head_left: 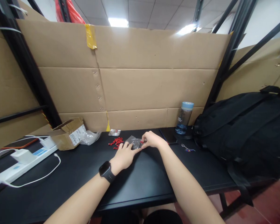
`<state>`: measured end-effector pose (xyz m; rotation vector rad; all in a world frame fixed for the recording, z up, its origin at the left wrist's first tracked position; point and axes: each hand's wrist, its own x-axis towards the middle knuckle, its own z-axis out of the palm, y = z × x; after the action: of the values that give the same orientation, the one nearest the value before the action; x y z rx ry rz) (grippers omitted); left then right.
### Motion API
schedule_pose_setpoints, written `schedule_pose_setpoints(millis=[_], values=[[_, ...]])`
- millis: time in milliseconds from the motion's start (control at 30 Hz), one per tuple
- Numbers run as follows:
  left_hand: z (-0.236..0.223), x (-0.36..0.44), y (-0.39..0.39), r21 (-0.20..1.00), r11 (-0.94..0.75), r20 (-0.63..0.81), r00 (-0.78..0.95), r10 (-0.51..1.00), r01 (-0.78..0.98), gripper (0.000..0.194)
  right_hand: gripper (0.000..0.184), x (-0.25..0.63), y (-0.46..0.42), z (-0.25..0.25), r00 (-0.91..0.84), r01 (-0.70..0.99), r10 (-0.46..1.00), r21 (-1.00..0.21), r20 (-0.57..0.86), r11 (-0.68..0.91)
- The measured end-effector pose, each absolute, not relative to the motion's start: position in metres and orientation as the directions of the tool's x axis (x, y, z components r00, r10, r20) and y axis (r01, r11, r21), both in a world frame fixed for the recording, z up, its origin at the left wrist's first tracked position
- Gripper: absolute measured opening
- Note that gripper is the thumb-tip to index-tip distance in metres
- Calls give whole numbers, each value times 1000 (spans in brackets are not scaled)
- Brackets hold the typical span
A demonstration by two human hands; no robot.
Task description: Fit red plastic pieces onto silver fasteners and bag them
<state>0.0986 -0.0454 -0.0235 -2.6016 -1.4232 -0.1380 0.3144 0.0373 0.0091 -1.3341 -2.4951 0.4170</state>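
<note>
A small clear plastic bag [135, 143] lies on the black tabletop between my hands. My left hand [125, 155], with a dark watch on the wrist, rests on the bag's near left side, fingers spread and thumb stretched to the right. At the bag's right end my right hand [150, 139] is closed in a pinch on a small red piece [142, 142]; its full shape is hidden by the fingers. Just beyond my left fingers is a pile of red cord loops [116, 141]. A small clear packet [114, 132] lies behind the pile.
A torn cardboard box [66, 132], crumpled plastic [90, 137] and a white power strip [25, 163] are on the left. To the right are a dark phone [168, 136], a water bottle [184, 118], a beaded strap [188, 149] and a black backpack [245, 130]. Cardboard [154, 87] walls the back.
</note>
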Motion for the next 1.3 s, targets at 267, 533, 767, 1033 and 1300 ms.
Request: schedule_pose_setpoints(millis=[267,533,767,1033,1300], values=[[-21,87,-36,-17,-588,76,588,806,809,80,20,316,39,9,-586,715,806,-413,87,564],[-16,84,-34,73,-597,41,596,802,799,83,20,295,41,-7,-607,643,770,-447,196,622],[-17,79,-30,122,-615,51,614,788,779,84,21,286,30,-1,-557,731,789,-297,261,614],[-12,68,-25,126,-636,85,630,772,761,71,28,273,28,-7,-403,876,865,-147,301,459],[-6,64,-20,163,-662,141,646,750,732,52,21,271,31,-14,-405,833,853,-252,330,493]])
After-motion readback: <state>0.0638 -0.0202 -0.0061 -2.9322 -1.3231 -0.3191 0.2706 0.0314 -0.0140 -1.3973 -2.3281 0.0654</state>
